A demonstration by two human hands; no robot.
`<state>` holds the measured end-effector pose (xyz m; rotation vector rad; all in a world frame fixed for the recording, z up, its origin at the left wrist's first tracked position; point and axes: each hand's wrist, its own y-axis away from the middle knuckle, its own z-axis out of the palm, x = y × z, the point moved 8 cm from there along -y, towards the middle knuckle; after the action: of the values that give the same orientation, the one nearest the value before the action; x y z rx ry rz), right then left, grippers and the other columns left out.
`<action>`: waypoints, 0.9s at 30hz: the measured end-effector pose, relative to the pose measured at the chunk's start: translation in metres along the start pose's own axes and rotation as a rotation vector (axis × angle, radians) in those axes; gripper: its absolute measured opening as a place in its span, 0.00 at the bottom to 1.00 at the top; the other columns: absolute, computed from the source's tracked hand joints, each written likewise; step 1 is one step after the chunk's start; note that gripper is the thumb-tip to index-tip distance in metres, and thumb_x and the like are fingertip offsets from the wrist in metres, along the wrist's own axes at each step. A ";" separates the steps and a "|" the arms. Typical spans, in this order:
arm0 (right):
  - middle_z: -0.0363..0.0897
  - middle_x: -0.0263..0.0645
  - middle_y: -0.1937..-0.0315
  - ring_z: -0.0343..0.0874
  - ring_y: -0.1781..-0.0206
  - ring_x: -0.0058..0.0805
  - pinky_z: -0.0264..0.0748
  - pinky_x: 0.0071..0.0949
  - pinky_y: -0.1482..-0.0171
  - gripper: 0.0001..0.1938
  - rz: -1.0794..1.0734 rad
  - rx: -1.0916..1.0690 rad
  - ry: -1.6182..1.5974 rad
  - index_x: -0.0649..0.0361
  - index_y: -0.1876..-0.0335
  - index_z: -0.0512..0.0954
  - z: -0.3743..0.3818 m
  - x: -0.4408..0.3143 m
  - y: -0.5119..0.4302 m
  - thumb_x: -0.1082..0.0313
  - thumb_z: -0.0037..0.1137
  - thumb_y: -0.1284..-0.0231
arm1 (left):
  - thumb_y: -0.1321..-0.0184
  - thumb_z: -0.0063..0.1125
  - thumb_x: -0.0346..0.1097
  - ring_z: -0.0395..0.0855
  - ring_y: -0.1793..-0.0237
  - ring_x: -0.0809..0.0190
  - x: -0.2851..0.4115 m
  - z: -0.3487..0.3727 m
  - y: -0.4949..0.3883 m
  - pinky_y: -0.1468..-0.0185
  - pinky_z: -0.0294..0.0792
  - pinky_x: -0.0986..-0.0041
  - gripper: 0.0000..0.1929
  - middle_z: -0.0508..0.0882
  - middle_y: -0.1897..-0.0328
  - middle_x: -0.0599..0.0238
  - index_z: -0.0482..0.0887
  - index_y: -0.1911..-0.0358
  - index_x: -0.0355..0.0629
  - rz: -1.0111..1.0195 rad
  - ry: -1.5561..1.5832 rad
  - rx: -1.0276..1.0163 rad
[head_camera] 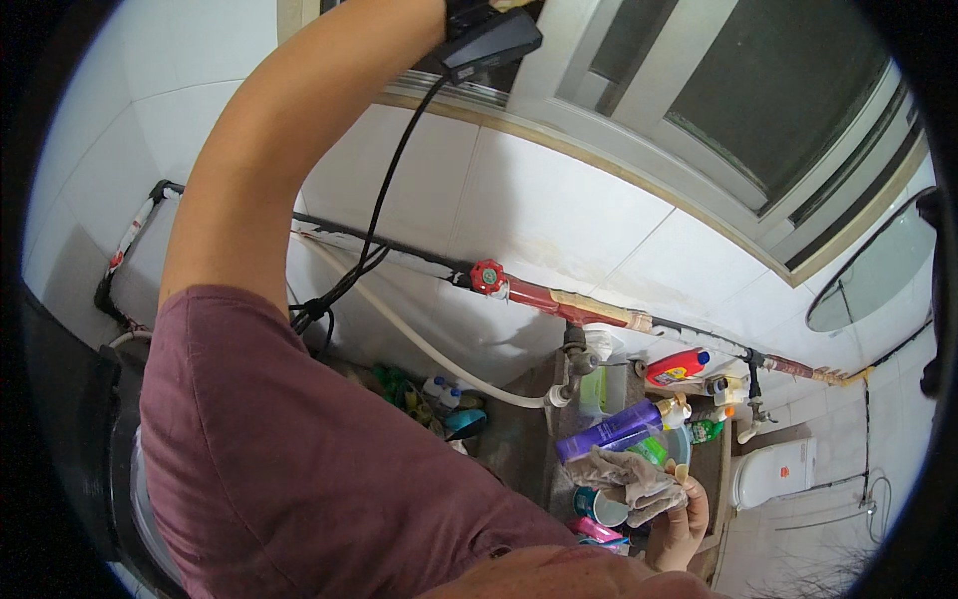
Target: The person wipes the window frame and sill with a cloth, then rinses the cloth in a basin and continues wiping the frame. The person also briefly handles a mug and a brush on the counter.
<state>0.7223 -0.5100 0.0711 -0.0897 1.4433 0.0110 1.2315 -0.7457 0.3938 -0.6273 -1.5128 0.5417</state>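
Note:
My right hand (677,524), at the lower right, pinches a crumpled grey, dirty-looking cloth (625,479) between thumb and fingers. The cloth hangs to the left of the fingertips, over a shelf or counter crowded with containers. A purple bottle (610,430) lies tilted just above the cloth, and a teal-and-white tub (599,507) stands below it. My left arm, in a short maroon sleeve, reaches up to the window. A black device (490,46) with a cable is at its wrist. The left hand is almost wholly cut off by the top edge, so its fingers cannot be made out.
A pipe with a red valve handle (488,277) runs along the white tiled wall. A pale hose (441,363) joins a tap (580,365). Nearby stand a red bottle (676,368), a green bottle (705,430) and a white toilet cistern (775,472). Above is a sliding window (636,142).

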 end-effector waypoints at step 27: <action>0.81 0.43 0.47 0.79 0.45 0.32 0.74 0.31 0.41 0.18 -0.178 -0.253 0.203 0.64 0.41 0.75 0.098 -0.115 -0.056 0.66 0.55 0.34 | 0.25 0.41 0.47 0.75 0.36 0.56 0.036 0.083 0.091 0.31 0.66 0.65 0.27 0.74 0.32 0.48 0.66 0.30 0.38 0.138 -0.642 -0.290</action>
<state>0.8080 -0.5536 0.2002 -0.4369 1.6264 0.0391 1.1543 -0.6506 0.3553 -0.8340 -2.1896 0.6739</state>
